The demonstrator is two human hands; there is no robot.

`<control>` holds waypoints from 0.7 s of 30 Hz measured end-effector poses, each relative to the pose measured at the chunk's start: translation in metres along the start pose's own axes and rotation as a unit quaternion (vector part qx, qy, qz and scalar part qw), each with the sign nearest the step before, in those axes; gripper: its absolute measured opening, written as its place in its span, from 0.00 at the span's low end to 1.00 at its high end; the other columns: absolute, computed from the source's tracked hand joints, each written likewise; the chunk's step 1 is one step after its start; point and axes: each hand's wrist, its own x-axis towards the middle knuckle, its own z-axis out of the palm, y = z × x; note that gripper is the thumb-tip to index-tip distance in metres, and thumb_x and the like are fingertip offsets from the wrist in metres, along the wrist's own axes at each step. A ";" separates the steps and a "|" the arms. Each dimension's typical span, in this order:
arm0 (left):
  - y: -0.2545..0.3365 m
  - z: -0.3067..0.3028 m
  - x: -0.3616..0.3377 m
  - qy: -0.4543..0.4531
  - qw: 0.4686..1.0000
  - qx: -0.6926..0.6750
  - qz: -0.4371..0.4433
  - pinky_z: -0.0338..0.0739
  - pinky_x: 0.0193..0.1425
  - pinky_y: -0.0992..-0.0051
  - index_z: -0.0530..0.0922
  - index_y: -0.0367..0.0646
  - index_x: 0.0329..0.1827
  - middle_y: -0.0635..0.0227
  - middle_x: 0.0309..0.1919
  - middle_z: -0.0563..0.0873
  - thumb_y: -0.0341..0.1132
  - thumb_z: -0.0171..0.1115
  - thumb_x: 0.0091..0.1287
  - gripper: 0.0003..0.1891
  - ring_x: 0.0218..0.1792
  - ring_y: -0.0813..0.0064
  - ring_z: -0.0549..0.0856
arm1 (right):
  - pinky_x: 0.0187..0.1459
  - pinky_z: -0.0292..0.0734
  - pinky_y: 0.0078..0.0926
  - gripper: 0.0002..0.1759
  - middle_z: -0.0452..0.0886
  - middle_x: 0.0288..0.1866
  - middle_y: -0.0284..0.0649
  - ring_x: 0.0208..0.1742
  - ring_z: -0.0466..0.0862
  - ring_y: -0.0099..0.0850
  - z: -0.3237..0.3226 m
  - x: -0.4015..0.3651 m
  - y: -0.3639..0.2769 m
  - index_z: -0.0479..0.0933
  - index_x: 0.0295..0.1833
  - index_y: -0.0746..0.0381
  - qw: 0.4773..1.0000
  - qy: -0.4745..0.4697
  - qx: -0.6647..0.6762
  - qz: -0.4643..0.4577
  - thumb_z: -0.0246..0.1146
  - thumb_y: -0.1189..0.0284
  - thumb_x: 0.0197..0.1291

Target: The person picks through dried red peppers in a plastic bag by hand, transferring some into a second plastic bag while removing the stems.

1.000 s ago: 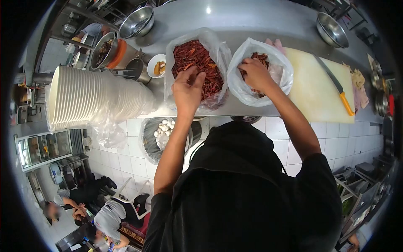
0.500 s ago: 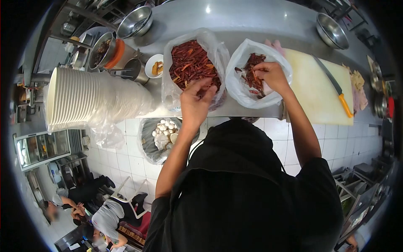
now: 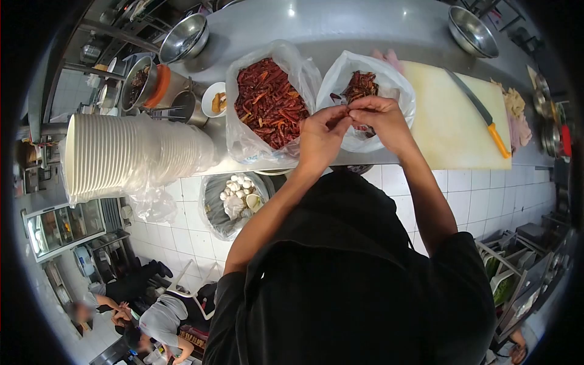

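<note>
Over the near edge of a white plastic bag [image 3: 404, 100] holding some dried red chillies [image 3: 361, 85], my two hands meet at the fingertips. My left hand [image 3: 323, 132] is closed in a pinch, and my right hand [image 3: 380, 121] pinches against it; what lies between the fingers is too small to name. To the left stands a clear plastic bag [image 3: 291, 59] full of dried red chillies [image 3: 267, 103], close beside my left hand.
A white cutting board [image 3: 438, 121] with a yellow-handled knife [image 3: 477, 104] lies at right. Stacked white containers [image 3: 121, 152], a small bowl [image 3: 210, 96] and metal bowls [image 3: 184, 38] are at left. Below the counter is a lined bin [image 3: 213, 207]. Two people are at lower left.
My left hand has left the full chilli bag and moved right. My right hand has come out of the white bag's middle toward it, and their fingertips now meet.
</note>
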 end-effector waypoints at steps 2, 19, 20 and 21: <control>-0.011 0.001 0.000 0.044 0.999 0.001 0.024 0.82 0.42 0.77 0.87 0.35 0.50 0.60 0.34 0.92 0.27 0.70 0.65 0.12 0.33 0.77 0.89 | 0.49 0.84 0.24 0.11 0.88 0.45 0.43 0.48 0.88 0.28 0.006 -0.002 -0.006 0.84 0.51 0.71 1.000 -0.004 -0.007 0.005 0.65 0.79 0.65; -0.013 -0.048 -0.003 0.108 0.992 -0.064 -0.003 0.78 0.39 0.81 0.87 0.33 0.44 0.68 0.32 0.89 0.23 0.68 0.65 0.07 0.33 0.84 0.84 | 0.48 0.83 0.32 0.13 0.88 0.47 0.50 0.43 0.89 0.39 0.003 0.009 -0.002 0.82 0.52 0.70 0.969 0.032 -0.219 -0.112 0.64 0.82 0.61; -0.014 -0.058 -0.002 0.116 0.990 -0.080 -0.002 0.79 0.40 0.82 0.86 0.33 0.45 0.69 0.34 0.89 0.22 0.68 0.65 0.07 0.34 0.84 0.84 | 0.48 0.83 0.34 0.13 0.88 0.46 0.50 0.42 0.89 0.42 -0.011 0.014 0.000 0.84 0.50 0.69 0.925 0.077 -0.340 -0.151 0.65 0.81 0.59; -0.017 -0.070 0.000 0.136 0.989 -0.054 0.000 0.79 0.40 0.82 0.86 0.32 0.45 0.69 0.34 0.89 0.22 0.68 0.65 0.07 0.34 0.84 0.84 | 0.49 0.82 0.37 0.12 0.88 0.45 0.51 0.42 0.88 0.46 -0.022 0.019 0.003 0.85 0.48 0.68 0.863 0.120 -0.454 -0.186 0.65 0.81 0.57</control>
